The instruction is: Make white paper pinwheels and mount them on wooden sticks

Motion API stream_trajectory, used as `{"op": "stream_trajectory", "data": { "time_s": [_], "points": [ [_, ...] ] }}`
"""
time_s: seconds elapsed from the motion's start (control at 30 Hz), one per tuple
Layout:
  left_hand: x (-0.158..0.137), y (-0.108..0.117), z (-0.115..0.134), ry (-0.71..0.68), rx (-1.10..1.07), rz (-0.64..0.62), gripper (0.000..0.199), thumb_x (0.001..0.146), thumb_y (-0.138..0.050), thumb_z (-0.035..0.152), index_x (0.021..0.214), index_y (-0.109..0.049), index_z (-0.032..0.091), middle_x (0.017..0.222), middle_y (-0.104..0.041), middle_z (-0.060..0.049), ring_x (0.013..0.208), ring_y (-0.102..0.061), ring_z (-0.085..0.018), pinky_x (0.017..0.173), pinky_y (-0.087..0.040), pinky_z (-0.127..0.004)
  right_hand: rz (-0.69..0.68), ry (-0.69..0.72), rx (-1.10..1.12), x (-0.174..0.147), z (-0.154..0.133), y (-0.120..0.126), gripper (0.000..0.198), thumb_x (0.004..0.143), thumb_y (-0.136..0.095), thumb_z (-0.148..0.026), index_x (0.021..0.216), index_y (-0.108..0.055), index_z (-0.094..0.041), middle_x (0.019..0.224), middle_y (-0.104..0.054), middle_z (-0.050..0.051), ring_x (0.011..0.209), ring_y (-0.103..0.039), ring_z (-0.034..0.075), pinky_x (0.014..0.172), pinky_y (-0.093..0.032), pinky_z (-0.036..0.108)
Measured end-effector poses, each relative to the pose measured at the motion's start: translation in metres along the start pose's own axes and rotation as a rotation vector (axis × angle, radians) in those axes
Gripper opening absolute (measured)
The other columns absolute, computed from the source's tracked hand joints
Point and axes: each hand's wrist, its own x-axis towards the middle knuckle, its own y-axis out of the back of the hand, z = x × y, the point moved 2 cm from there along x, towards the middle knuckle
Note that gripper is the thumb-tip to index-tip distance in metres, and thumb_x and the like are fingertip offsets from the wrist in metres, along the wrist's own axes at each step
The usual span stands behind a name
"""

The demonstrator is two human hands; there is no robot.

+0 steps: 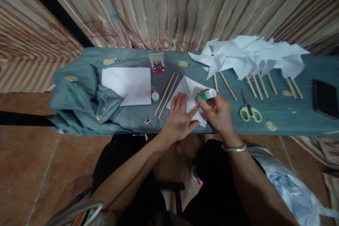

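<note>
A white paper square (196, 85) with cuts running in from its corners lies on the cloth in front of me. My left hand (179, 119) rests on it with fingers spread, pressing it flat. In my right hand (217, 112) is a green and white glue stick (206, 94), tilted over the middle of the paper; its tip is hard to make out. The white glue cap (155, 96) sits to the left, beside two wooden sticks (166, 95).
A stack of white paper (129, 84) lies left, near a small red box (158, 66) of metal pins. Finished paper pinwheels (246, 54) on sticks lie back right. Green-handled scissors (250, 111) and a dark phone-like object (325, 98) are at right. Bunched cloth (76, 95) covers the left end.
</note>
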Motion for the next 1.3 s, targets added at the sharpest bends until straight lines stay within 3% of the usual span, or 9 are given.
{"op": "stream_trajectory", "data": {
  "time_s": [0.27,0.43,0.53,0.7,0.87,0.97,1.1,1.2,1.3],
  "points": [
    [0.001,0.002,0.001,0.006,0.013,-0.009,0.057,0.083,-0.064,0.040,0.135,-0.051,0.022,0.154,-0.028,-0.020,0.145,-0.017,-0.042,0.111,-0.023,-0.064,0.047,0.104,-0.169,0.000,-0.011,0.001,0.029,0.086,-0.059,-0.042,0.106,-0.062,-0.020,0.096,-0.072,0.007,0.078,-0.067,0.022,0.078,-0.051,0.035],
    [0.001,0.002,0.000,0.003,-0.009,-0.006,0.052,0.082,-0.066,0.039,0.130,-0.055,0.022,0.155,-0.027,-0.019,0.145,-0.018,-0.041,0.110,-0.023,-0.065,0.261,-0.048,0.307,0.006,0.002,0.011,0.029,0.077,-0.071,-0.040,0.098,-0.065,-0.021,0.094,-0.071,0.002,0.076,-0.065,0.015,0.074,-0.053,0.030],
    [0.001,0.002,0.000,-0.004,-0.018,-0.006,0.058,0.082,-0.066,0.037,0.135,-0.050,0.022,0.156,-0.025,-0.019,0.145,-0.018,-0.041,0.111,-0.022,-0.064,0.302,-0.210,0.656,0.009,0.011,0.014,0.028,0.070,-0.079,-0.038,0.087,-0.065,-0.020,0.082,-0.070,-0.002,0.066,-0.064,0.011,0.066,-0.055,0.026],
    [0.001,0.011,0.000,-0.036,-0.028,0.005,0.073,0.083,-0.062,0.046,0.145,-0.036,0.017,0.156,-0.024,-0.022,0.147,-0.013,-0.039,0.114,-0.018,-0.061,0.251,-0.420,1.011,0.008,0.015,0.017,0.028,0.064,-0.084,-0.036,0.076,-0.066,-0.018,0.068,-0.068,-0.003,0.061,-0.066,0.009,0.060,-0.056,0.018],
    [-0.004,0.038,-0.013,-0.079,-0.006,0.172,0.063,0.092,-0.047,0.047,0.144,-0.035,0.015,0.153,-0.032,-0.020,0.145,-0.022,-0.031,0.116,-0.017,-0.055,0.176,-0.543,1.127,0.006,0.015,0.012,0.027,0.071,-0.079,-0.040,0.078,-0.067,-0.017,0.063,-0.069,-0.002,0.054,-0.065,0.008,0.054,-0.055,0.015],
    [-0.010,0.056,-0.034,0.073,0.036,0.294,0.051,0.092,-0.044,0.029,0.142,-0.039,0.016,0.149,-0.039,-0.017,0.139,-0.031,-0.029,0.113,-0.025,-0.052,0.128,-0.540,1.146,0.003,0.010,0.005,0.025,0.070,-0.079,-0.038,0.078,-0.067,-0.017,0.064,-0.071,-0.002,0.054,-0.066,0.008,0.052,-0.055,0.014],
    [-0.017,0.069,-0.061,0.308,0.109,0.257,0.049,0.083,-0.049,0.015,0.131,-0.053,0.010,0.139,-0.050,-0.018,0.126,-0.042,-0.034,0.102,-0.038,-0.052,0.063,-0.577,1.159,-0.002,-0.001,-0.005,0.024,0.068,-0.080,-0.036,0.077,-0.068,-0.018,0.065,-0.072,-0.001,0.055,-0.067,0.009,0.052,-0.056,0.015],
    [-0.020,0.073,-0.073,0.326,0.063,0.219,0.042,0.080,-0.049,0.010,0.120,-0.063,0.010,0.126,-0.061,-0.017,0.115,-0.050,-0.031,0.100,-0.041,-0.050,-0.001,-0.554,1.146,-0.007,-0.009,-0.011,0.023,0.067,-0.081,-0.034,0.076,-0.066,-0.019,0.064,-0.072,-0.001,0.056,-0.069,0.012,0.054,-0.058,0.018],
    [-0.020,0.075,-0.077,0.339,-0.152,0.307,0.035,0.078,-0.053,0.013,0.111,-0.068,0.014,0.113,-0.066,-0.012,0.105,-0.057,-0.026,0.097,-0.045,-0.044,-0.067,-0.532,1.133,-0.012,-0.015,-0.015,0.023,0.066,-0.082,-0.031,0.078,-0.067,-0.019,0.070,-0.074,0.001,0.063,-0.072,0.015,0.061,-0.062,0.021]
  ]
}}
